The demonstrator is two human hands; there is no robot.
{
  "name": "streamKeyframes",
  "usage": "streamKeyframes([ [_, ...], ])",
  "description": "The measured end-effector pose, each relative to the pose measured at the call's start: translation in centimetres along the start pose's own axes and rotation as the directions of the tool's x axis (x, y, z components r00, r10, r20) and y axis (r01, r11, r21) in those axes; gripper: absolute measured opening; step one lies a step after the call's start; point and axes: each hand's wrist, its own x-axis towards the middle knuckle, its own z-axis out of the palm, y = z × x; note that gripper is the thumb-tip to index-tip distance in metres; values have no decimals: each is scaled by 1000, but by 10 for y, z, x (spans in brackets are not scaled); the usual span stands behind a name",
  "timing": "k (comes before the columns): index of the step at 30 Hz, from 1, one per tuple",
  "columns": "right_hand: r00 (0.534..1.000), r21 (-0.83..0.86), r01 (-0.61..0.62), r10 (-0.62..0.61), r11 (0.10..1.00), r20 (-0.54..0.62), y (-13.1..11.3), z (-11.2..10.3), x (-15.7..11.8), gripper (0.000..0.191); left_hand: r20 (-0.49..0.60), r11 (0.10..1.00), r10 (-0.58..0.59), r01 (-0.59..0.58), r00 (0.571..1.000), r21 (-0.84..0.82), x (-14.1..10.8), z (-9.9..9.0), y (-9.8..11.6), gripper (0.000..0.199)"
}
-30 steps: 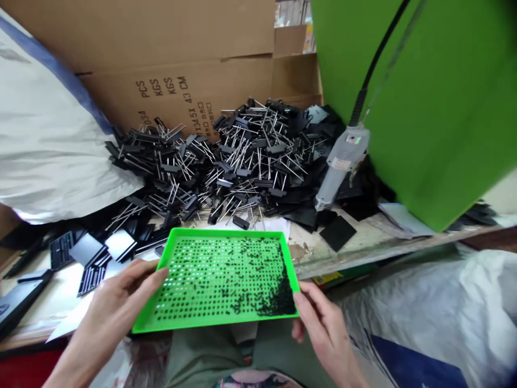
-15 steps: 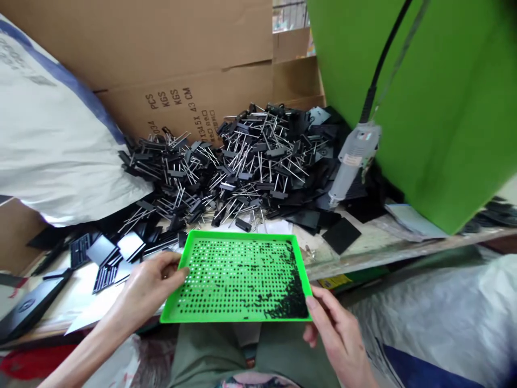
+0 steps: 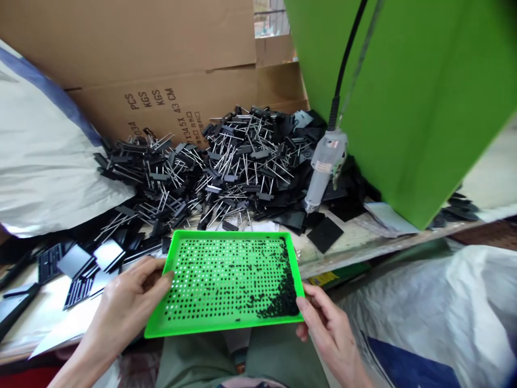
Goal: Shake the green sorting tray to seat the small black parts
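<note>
A bright green perforated tray (image 3: 194,327) is held above my lap, its far edge near the bench front. My left hand (image 3: 135,302) grips its left side, thumb over the rim and fingers curled at the outside. At the lower right corner my right hand (image 3: 325,323) pinches the rim between thumb and fingers. Small black pieces, most likely screws (image 3: 288,302), are heaped in the tray's right corner, and others lie scattered across the holes. The fingertips beneath the tray are hidden.
Behind the tray rises a pile of black parts with metal rods (image 3: 242,156). A grey electric screwdriver (image 3: 325,164) hangs on its cable before a green panel (image 3: 396,108). Black plates (image 3: 325,234), a cardboard box (image 3: 161,48) and a white sack (image 3: 52,156) surround the pile.
The tray's left end has dipped lower and nearer to me, so it now tilts. Both hands keep their hold. The whole view has shifted, with the background sliding left.
</note>
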Motion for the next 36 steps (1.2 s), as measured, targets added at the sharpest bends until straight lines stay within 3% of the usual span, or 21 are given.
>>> streamKeyframes([
  [4,999,8,-27,27,1000,-30,2,-3,0,42,0,992,64,-64,998,107,-7,3,5,37],
  [11,996,2,-48,48,999,-73,-3,-5,-2,39,19,990,112,-114,993,79,-10,10,1,29],
  [15,988,-84,-53,40,995,-152,-9,-12,-3,40,65,999,42,-41,997,-17,-13,18,-2,25],
  [18,986,-150,1,-26,989,-163,-19,-8,-4,43,89,994,-39,48,995,-102,-14,20,-17,26],
  [24,980,-220,198,-197,955,27,-47,9,-2,51,156,914,-220,259,963,-311,-21,20,-65,36],
  [28,970,-369,222,-243,903,-11,-61,-4,2,53,229,865,-199,281,953,-417,-24,36,-66,38],
  [33,975,-355,200,-221,913,-20,-69,-3,-7,55,173,864,-200,257,964,-434,-20,43,-68,39],
  [36,974,-407,171,-215,897,-67,-68,-6,-8,53,248,851,-188,283,951,-443,-21,46,-70,39],
])
